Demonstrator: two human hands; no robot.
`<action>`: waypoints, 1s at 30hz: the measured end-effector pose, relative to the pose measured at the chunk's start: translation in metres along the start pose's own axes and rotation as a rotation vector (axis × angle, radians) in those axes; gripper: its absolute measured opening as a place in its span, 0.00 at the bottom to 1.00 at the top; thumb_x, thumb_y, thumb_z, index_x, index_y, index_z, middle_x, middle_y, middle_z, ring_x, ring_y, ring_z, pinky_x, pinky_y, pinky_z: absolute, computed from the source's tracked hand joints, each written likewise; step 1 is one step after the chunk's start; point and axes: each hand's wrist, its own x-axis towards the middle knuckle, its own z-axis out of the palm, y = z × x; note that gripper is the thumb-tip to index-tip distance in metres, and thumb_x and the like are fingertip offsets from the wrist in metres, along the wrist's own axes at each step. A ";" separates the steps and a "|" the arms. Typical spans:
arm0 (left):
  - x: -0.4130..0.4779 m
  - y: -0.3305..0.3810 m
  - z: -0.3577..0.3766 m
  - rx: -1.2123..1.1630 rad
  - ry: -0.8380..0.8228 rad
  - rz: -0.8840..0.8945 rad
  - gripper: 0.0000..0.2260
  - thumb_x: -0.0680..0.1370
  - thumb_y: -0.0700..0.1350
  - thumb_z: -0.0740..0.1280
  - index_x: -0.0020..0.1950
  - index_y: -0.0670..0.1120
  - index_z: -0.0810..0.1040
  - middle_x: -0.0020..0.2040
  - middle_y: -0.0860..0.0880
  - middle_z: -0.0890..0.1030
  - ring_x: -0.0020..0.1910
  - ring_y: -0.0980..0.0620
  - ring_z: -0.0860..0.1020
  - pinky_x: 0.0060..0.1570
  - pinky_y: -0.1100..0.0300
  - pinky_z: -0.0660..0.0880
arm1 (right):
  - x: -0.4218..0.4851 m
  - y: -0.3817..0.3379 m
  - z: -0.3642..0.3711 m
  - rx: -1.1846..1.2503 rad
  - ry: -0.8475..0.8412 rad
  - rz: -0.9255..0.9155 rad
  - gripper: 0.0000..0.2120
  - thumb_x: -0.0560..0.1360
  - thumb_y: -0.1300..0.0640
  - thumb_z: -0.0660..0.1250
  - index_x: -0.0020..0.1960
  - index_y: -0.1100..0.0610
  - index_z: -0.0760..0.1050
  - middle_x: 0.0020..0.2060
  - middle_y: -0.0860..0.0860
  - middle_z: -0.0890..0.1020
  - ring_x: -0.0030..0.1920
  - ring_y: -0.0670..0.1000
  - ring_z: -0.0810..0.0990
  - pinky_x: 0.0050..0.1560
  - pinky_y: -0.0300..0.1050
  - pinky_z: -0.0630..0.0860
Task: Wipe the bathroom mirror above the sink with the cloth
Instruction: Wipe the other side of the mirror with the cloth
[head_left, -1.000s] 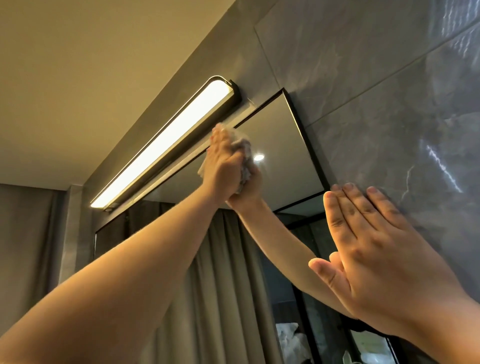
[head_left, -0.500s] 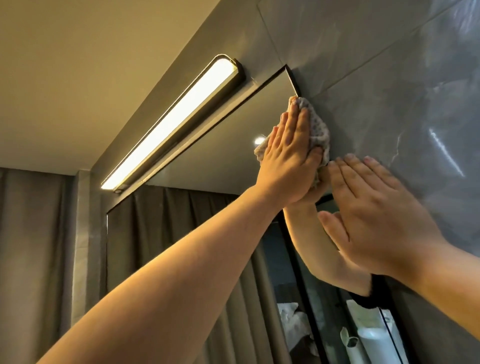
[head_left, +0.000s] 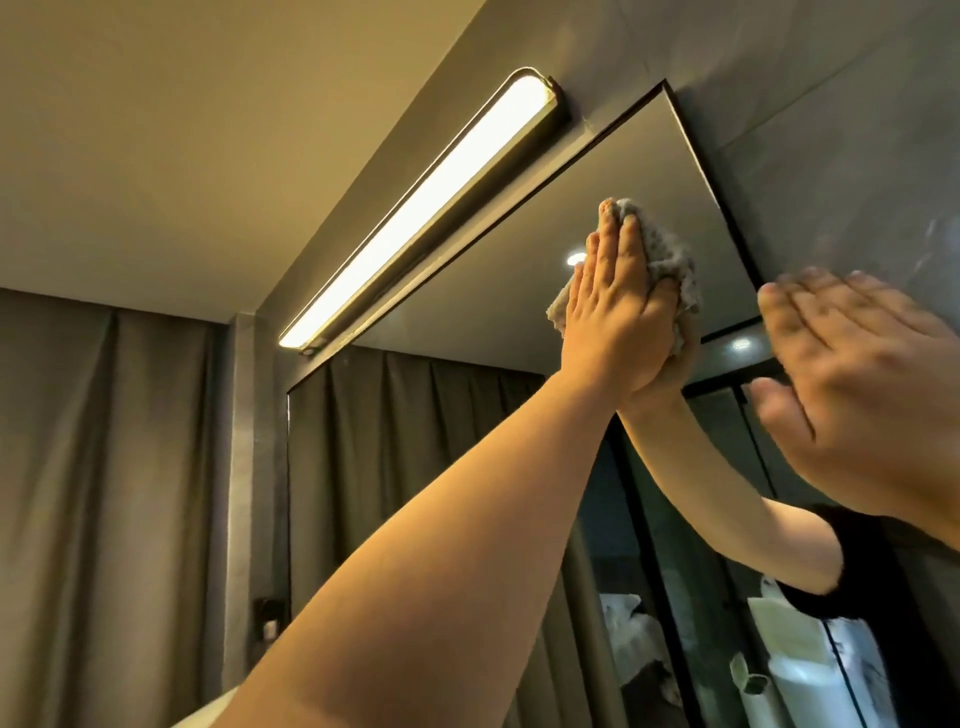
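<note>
High on the dark-framed bathroom mirror (head_left: 649, 171), near its top right corner, the crumpled grey cloth (head_left: 670, 260) is pressed flat under the left hand (head_left: 618, 317), fingers straight for even pressure. The right hand (head_left: 857, 384), blurred and spread, likely braces against the grey tiled wall (head_left: 857, 156).

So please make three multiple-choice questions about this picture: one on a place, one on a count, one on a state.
1. Where is the cloth?
A. near the upper right corner of the mirror
B. on the lamp
C. on the curtain

2. How many real hands hold the cloth?
A. none
B. one
C. two

3. The lamp is
A. off
B. lit
C. broken

Answers:
1 A, the cloth lies on the glass below that corner.
2 B, only the left hand presses it; the right hand is bare.
3 B, the lamp glows brightly.
</note>
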 end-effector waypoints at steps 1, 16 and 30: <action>-0.009 -0.018 0.006 -0.015 0.018 -0.053 0.29 0.81 0.56 0.50 0.79 0.50 0.45 0.79 0.54 0.41 0.78 0.57 0.40 0.77 0.54 0.41 | 0.000 0.000 0.001 0.001 0.005 -0.001 0.34 0.76 0.47 0.52 0.72 0.72 0.64 0.67 0.70 0.72 0.70 0.67 0.70 0.74 0.60 0.57; -0.110 -0.166 -0.012 -0.080 0.162 -0.634 0.30 0.82 0.50 0.52 0.79 0.47 0.41 0.80 0.51 0.43 0.78 0.52 0.44 0.76 0.57 0.43 | 0.002 0.002 0.014 0.008 0.049 -0.021 0.36 0.71 0.51 0.56 0.72 0.73 0.63 0.68 0.72 0.70 0.70 0.69 0.67 0.76 0.60 0.53; -0.101 -0.219 -0.019 -0.107 0.244 -0.692 0.27 0.83 0.44 0.54 0.79 0.44 0.46 0.80 0.47 0.45 0.78 0.50 0.45 0.75 0.57 0.43 | 0.001 -0.005 -0.002 -0.055 0.003 -0.008 0.35 0.72 0.50 0.54 0.73 0.72 0.64 0.67 0.70 0.72 0.70 0.66 0.71 0.74 0.61 0.61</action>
